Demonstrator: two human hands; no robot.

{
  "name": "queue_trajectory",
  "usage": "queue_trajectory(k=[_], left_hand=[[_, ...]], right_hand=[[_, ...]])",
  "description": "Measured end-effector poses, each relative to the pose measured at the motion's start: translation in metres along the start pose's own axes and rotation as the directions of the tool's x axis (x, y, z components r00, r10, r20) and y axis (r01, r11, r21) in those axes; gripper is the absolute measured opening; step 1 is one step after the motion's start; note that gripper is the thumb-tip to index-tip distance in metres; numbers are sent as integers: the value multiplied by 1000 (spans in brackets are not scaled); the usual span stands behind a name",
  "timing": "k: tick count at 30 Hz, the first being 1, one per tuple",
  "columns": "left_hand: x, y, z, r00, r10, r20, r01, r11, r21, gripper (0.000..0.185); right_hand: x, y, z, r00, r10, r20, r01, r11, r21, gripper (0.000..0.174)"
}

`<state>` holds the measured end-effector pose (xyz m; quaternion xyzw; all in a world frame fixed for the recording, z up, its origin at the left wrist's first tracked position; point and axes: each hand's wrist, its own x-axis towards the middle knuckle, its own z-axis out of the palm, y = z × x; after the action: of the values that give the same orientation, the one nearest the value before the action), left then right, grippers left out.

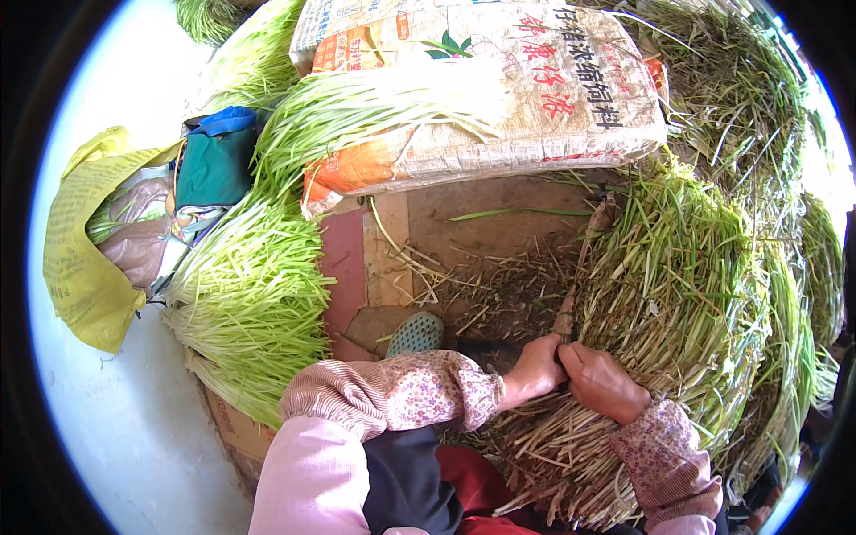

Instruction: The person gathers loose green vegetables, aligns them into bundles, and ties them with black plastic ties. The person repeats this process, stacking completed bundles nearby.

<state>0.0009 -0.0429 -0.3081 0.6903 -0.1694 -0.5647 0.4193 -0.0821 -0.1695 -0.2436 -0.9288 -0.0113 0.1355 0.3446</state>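
My left hand [535, 371] and my right hand [602, 382] are closed close together at the near left side of a large bundle of long-stalked green plants [675, 267]. Both grip a twisted brown strip [567, 311], which looks like a tie band and runs forward along the bundle's left side. Its far end passes near the top of the bundle. Pale brownish stalk ends [568, 455] stick out below my hands. Just what my fingers enclose is partly hidden.
A filled woven sack [588, 154] bearing writing lies ahead, with pale leafy stalks [401, 100] on top. Trimmed chive-like leaves [261, 294] are piled at left beside a yellow bag [100, 267] and a green cloth item [214, 167]. Plant scraps [515, 287] litter the floor near a perforated shoe [416, 334].
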Motion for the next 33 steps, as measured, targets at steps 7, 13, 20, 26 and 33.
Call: queue_trajectory(k=[7,13,20,26,33], left_hand=[[2,-4,-1,1000,10,20,-5,980,-198,24],[-9,9,-11,988,-29,151,98,876,-473,28],[-6,-4,-20,968,-139,207,221,862,-456,23],[4,4,-24,958,-174,227,257,873,-414,23],[-5,-2,-17,976,-31,218,119,906,-406,22]], right_hand=[[1,-4,-7,1000,20,-3,-20,1000,-4,37],[-2,2,-5,997,68,-25,-64,990,126,34],[4,2,-4,995,-88,-38,93,983,159,47],[-1,2,-1,997,-80,-5,80,997,6,33],[-4,9,7,997,-61,-57,54,992,-115,21]])
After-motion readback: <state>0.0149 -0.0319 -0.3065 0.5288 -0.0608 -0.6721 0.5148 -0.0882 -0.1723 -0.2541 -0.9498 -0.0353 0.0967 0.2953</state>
